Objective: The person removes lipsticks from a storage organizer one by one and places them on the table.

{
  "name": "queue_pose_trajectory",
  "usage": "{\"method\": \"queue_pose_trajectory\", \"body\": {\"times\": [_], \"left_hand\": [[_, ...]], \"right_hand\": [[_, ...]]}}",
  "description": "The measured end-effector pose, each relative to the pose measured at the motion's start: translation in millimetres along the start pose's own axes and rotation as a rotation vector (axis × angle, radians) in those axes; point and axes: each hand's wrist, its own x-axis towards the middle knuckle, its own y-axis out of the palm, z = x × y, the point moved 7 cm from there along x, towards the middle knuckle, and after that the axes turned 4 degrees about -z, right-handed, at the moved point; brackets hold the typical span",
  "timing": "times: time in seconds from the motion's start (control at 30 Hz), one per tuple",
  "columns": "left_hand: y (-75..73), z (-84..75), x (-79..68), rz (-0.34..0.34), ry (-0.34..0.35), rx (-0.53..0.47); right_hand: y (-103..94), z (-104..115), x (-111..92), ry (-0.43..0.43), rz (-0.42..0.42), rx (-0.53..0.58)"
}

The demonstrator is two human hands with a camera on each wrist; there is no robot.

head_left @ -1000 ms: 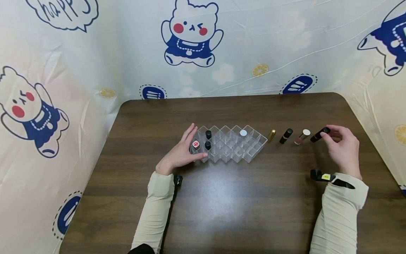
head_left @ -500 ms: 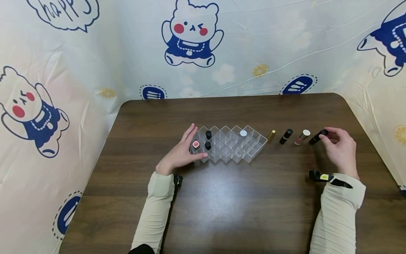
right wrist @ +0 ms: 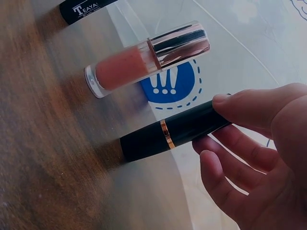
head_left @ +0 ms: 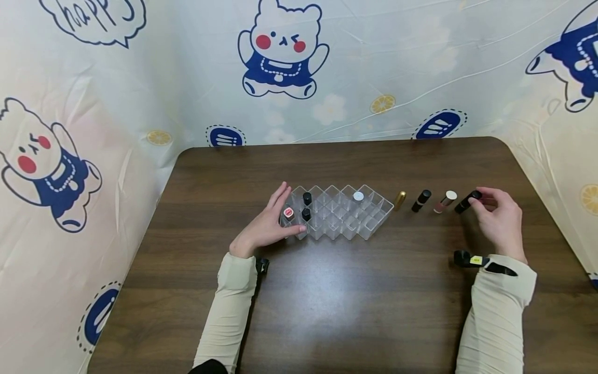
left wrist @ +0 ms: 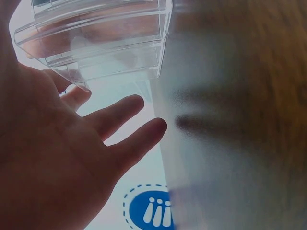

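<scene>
Clear organizer (head_left: 334,215) w/ 4 tubes (head_left: 306,213); L fingers (left wrist: 139,141) spread, touching it; R fingers (right wrist: 254,105) pinch blk lipstick (right wrist: 184,126).

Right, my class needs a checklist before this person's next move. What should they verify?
1. Right hand on the gold-banded tube: ok, pinching the end away from the table.
2. Tube lifted off the table: cannot tell.
3. Left hand at the clear holder: ok, at its left end.
4. Unfilled compartments: ok, several.
5. Tube above the holder: not ok, well to its right.
6. Direct sideways path: not ok, gold tube, other black tube and pink tube between.
</scene>
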Motion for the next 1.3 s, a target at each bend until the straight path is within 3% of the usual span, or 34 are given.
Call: {"method": "queue_pose_trajectory", "body": {"times": [1.07, 1.3], "left_hand": [[-0.1, -0.5, 0.8, -0.005, -0.005, -0.003], [0.4, 0.4, 1.0, -0.001, -0.002, -0.004]], "right_hand": [[-2.7, -1.2, -0.1, 0.017, 0.023, -0.023], [-8.0, 1.9, 0.3, 0.04, -0.025, 0.002]]}}
